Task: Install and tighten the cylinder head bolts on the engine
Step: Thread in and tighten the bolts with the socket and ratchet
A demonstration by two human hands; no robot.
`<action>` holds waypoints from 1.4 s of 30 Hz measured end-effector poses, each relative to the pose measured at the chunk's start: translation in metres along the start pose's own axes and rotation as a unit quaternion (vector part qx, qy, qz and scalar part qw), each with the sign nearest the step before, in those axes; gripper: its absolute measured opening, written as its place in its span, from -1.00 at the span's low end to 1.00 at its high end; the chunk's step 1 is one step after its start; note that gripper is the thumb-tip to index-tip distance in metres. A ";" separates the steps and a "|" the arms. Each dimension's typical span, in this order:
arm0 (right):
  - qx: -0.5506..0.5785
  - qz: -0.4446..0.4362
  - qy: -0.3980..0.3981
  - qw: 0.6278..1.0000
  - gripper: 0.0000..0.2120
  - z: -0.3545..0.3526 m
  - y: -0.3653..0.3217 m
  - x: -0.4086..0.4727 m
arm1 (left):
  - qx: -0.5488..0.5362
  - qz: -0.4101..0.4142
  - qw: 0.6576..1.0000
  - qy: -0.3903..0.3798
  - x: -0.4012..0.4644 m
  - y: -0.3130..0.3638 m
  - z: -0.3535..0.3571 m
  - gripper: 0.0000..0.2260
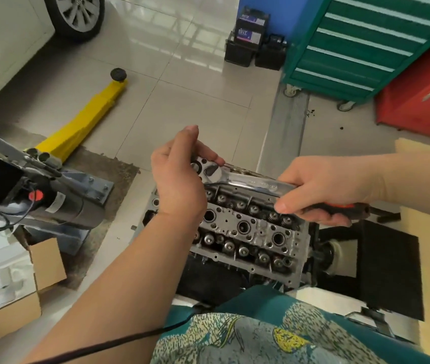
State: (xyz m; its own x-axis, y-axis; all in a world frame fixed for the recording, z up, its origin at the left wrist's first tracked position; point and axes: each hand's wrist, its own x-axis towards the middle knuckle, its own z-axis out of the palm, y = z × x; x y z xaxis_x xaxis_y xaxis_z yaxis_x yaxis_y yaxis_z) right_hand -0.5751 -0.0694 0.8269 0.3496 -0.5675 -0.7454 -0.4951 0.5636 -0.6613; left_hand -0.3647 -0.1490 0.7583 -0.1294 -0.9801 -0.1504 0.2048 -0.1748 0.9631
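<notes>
Two hands on one wrench, tightening a head bolt on the engine.

The engine (250,232) sits below both hands, its top face bare; the bolt itself is hidden under the left hand. The wrench (248,183) spans between them. The right hand (324,190) wraps the red-and-black grip; the left hand (179,177) curls over the wrench head, steadying it. Likely mid-tightening: the next move calls for a firm pull on the grip with the head kept square.

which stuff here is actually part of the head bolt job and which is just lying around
In use: ratchet wrench, cylinder head, left hand, right hand.
Lying about: yellow lift arm, car batteries, cardboard box, green tool cabinet.
</notes>
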 end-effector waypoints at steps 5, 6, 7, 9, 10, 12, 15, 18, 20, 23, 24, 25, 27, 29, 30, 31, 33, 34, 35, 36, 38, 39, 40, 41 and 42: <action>-0.067 0.057 0.023 0.996 -0.72 -0.002 -0.014 -0.004 | 0.046 0.009 0.994 -0.102 0.006 0.006 -0.006 -0.57; -0.091 0.076 0.042 0.992 -0.73 -0.002 -0.017 -0.006 | 0.069 0.011 0.989 -0.129 0.007 0.006 -0.007 -0.57; -0.124 0.085 0.068 0.986 -0.76 -0.002 -0.020 -0.007 | 0.101 0.020 0.983 -0.155 0.009 0.005 -0.010 -0.58; -0.238 0.057 0.159 0.957 -0.80 0.004 -0.025 -0.005 | 0.141 0.031 0.967 -0.211 0.018 0.006 -0.020 -0.64; -0.297 0.038 0.219 0.929 -0.81 0.010 -0.026 -0.003 | 0.136 0.002 0.959 -0.247 0.020 0.008 -0.025 -0.68; -0.381 0.018 0.328 0.864 -0.81 0.027 -0.024 0.003 | 0.146 -0.066 0.938 -0.307 0.024 0.009 -0.035 -0.65; -0.416 0.018 0.411 0.811 -0.80 0.049 -0.024 0.017 | 0.143 -0.159 0.929 -0.301 0.015 0.013 -0.037 -0.37; -0.414 0.008 0.428 0.803 -0.77 0.055 -0.030 0.024 | 0.082 -0.179 0.947 -0.255 0.016 0.011 -0.032 -0.71; -0.418 0.001 0.451 0.789 -0.82 0.053 -0.036 0.020 | 0.040 -0.206 0.950 -0.230 0.019 0.018 -0.026 -0.72; -0.448 -0.017 0.502 0.739 -0.82 0.045 -0.044 0.003 | -0.013 -0.179 0.950 -0.255 0.024 0.022 -0.015 -0.60; -0.458 -0.019 0.510 0.728 -0.81 0.042 -0.046 -0.004 | -0.027 -0.172 0.949 -0.264 0.023 0.023 -0.010 -0.57; -0.464 -0.017 0.514 0.721 -0.81 0.040 -0.046 -0.010 | -0.038 -0.170 0.947 -0.270 0.023 0.024 -0.005 -0.56; -0.467 -0.013 0.513 0.721 -0.80 0.038 -0.039 -0.021 | -0.054 -0.173 0.941 -0.286 0.018 0.022 0.006 -0.61; -0.454 -0.015 0.511 0.730 -0.79 0.037 -0.027 -0.027 | -0.049 -0.181 0.936 -0.299 0.012 0.018 0.016 -0.63; -0.448 -0.017 0.509 0.735 -0.80 0.036 -0.020 -0.029 | -0.046 -0.186 0.933 -0.304 0.009 0.014 0.020 -0.63; -0.444 -0.020 0.505 0.740 -0.81 0.035 -0.011 -0.030 | -0.046 -0.191 0.933 -0.303 0.005 0.011 0.024 -0.63; -0.437 -0.027 0.499 0.747 -0.83 0.032 0.005 -0.030 | -0.043 -0.195 0.933 -0.299 -0.001 0.002 0.030 -0.64; -0.433 -0.032 0.496 0.752 -0.83 0.029 0.012 -0.030 | -0.041 -0.193 0.934 -0.299 -0.004 -0.002 0.033 -0.65; -0.429 -0.037 0.491 0.757 -0.83 0.027 0.019 -0.030 | -0.038 -0.191 0.934 -0.298 -0.006 -0.005 0.035 -0.65; -0.425 -0.041 0.486 0.763 -0.83 0.025 0.025 -0.029 | -0.034 -0.192 0.935 -0.296 -0.008 -0.009 0.037 -0.66; -0.415 -0.047 0.476 0.774 -0.83 0.022 0.035 -0.025 | -0.020 -0.201 0.938 -0.283 -0.011 -0.014 0.038 -0.66; -0.406 -0.050 0.473 0.780 -0.83 0.021 0.039 -0.023 | -0.012 -0.202 0.939 -0.277 -0.011 -0.016 0.038 -0.65; -0.397 -0.054 0.472 0.785 -0.85 0.019 0.043 -0.021 | -0.005 -0.198 0.941 -0.274 -0.011 -0.017 0.038 -0.65; -0.393 -0.059 0.473 0.786 -0.87 0.018 0.046 -0.020 | -0.001 -0.190 0.942 -0.275 -0.012 -0.018 0.038 -0.65; -0.393 -0.065 0.473 0.786 -0.87 0.016 0.048 -0.019 | 0.002 -0.181 0.943 -0.279 -0.012 -0.019 0.038 -0.64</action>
State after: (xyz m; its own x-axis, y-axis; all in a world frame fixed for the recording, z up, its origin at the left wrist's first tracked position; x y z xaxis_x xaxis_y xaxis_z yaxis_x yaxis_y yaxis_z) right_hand -0.5928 -0.0221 0.8080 -0.1259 -0.9914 -0.0345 -0.9724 0.1302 -0.1938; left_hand -0.4038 -0.1303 0.7504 -0.6803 -0.6544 -0.3302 0.0455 -0.4873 0.8721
